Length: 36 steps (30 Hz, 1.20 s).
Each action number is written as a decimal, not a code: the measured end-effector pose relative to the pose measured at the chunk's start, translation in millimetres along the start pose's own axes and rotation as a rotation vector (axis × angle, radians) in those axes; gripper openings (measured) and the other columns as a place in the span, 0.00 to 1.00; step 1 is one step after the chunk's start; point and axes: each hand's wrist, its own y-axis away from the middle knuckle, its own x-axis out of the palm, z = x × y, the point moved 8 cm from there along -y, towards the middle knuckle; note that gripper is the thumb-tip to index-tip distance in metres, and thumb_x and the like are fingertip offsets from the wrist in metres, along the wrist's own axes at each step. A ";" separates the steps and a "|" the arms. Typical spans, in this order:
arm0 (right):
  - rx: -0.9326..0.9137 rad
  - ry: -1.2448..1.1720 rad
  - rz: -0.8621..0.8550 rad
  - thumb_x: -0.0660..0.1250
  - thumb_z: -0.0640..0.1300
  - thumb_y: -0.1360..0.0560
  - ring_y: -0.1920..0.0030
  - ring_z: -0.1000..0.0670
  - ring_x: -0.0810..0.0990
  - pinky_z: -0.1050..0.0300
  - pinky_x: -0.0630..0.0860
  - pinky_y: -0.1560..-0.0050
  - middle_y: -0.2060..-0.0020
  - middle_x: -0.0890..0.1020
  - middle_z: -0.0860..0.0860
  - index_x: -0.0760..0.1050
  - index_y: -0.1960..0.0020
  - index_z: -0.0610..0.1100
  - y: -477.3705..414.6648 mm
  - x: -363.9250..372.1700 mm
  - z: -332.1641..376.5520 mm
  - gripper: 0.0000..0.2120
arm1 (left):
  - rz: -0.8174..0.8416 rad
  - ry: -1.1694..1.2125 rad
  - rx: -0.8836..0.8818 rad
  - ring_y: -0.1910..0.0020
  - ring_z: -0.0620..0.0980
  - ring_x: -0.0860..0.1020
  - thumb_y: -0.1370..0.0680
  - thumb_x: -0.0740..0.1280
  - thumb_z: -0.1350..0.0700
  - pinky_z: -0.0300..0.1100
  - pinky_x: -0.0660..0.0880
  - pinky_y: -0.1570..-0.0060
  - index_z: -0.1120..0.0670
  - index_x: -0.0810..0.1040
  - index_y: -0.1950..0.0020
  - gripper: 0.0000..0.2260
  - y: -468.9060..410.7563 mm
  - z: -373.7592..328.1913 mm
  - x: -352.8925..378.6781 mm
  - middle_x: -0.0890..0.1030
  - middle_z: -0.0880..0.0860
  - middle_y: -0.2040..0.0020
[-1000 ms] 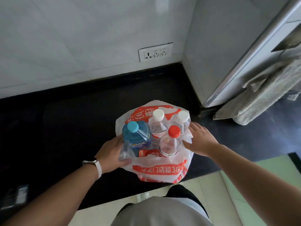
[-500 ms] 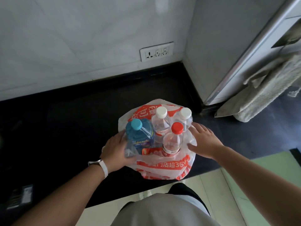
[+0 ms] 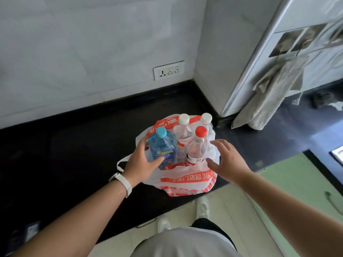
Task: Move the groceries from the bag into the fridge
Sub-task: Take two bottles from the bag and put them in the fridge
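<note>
Four bottles stayed in the bag; left hand gripped the blue bottle, right hand lifted away open, so unloading was likely starting.

Bottle bottoms hidden inside the bag, right white-capped bottle mostly behind the red-capped bottle, left hand fingertips behind the blue bottle, fridge cut off by top and right edges, pictures on it blurred, dark object in bottom-left corner unclear
</note>
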 end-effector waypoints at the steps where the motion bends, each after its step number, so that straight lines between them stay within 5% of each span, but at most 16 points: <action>1: 0.032 -0.049 -0.004 0.71 0.55 0.27 0.32 0.48 0.71 0.54 0.70 0.35 0.32 0.72 0.50 0.67 0.28 0.46 1.9 1.5 4.6 0.31 | 0.013 0.030 -0.020 0.32 0.43 0.71 0.27 0.77 0.51 0.48 0.73 0.34 0.44 0.63 0.25 0.35 -2.7 -0.1 1.1 0.72 0.44 0.30; 9: 0.238 -0.285 0.025 0.72 0.57 0.28 0.36 0.52 0.73 0.55 0.74 0.39 0.32 0.72 0.52 0.64 0.28 0.50 -0.6 20.6 17.8 0.33 | 0.044 0.155 -0.061 0.28 0.46 0.70 0.29 0.79 0.56 0.51 0.74 0.33 0.45 0.60 0.23 0.40 -12.2 2.2 14.1 0.69 0.41 0.31; 16: 0.319 -0.473 0.074 0.75 0.56 0.31 0.48 0.56 0.76 0.69 0.73 0.59 0.45 0.74 0.59 0.63 0.31 0.51 -6.2 42.9 23.9 0.34 | 0.043 0.173 -0.124 0.29 0.47 0.71 0.31 0.80 0.57 0.53 0.73 0.32 0.44 0.59 0.25 0.43 -21.7 13.6 23.8 0.71 0.46 0.30; 19: 0.334 -0.491 0.100 0.75 0.60 0.33 0.50 0.54 0.79 0.61 0.77 0.57 0.48 0.76 0.60 0.64 0.34 0.53 -9.0 54.7 24.1 0.34 | 0.005 0.187 -0.134 0.32 0.44 0.72 0.33 0.81 0.59 0.49 0.73 0.32 0.44 0.62 0.27 0.41 -23.9 15.3 25.0 0.73 0.43 0.33; 27: 0.267 -0.564 0.138 0.77 0.57 0.33 0.46 0.56 0.78 0.60 0.77 0.50 0.44 0.77 0.60 0.63 0.33 0.58 -18.0 58.2 36.8 0.34 | -0.085 0.165 -0.167 0.40 0.40 0.75 0.33 0.82 0.58 0.28 0.72 0.48 0.45 0.64 0.32 0.37 -16.0 5.4 24.8 0.75 0.44 0.38; 32: 0.189 -0.559 0.181 0.77 0.57 0.33 0.45 0.56 0.79 0.60 0.76 0.50 0.44 0.78 0.61 0.63 0.36 0.61 -16.8 50.8 39.7 0.32 | -0.186 0.149 -0.185 0.48 0.31 0.75 0.34 0.82 0.58 0.25 0.72 0.54 0.45 0.66 0.36 0.34 -2.0 -10.6 13.9 0.75 0.37 0.45; 36: 0.109 -0.580 0.203 0.77 0.55 0.33 0.44 0.58 0.77 0.63 0.74 0.48 0.43 0.77 0.62 0.62 0.34 0.61 -16.8 38.0 47.2 0.33 | -0.273 0.210 -0.208 0.44 0.36 0.78 0.35 0.82 0.60 0.31 0.75 0.49 0.47 0.68 0.36 0.34 15.5 -15.1 1.4 0.78 0.41 0.43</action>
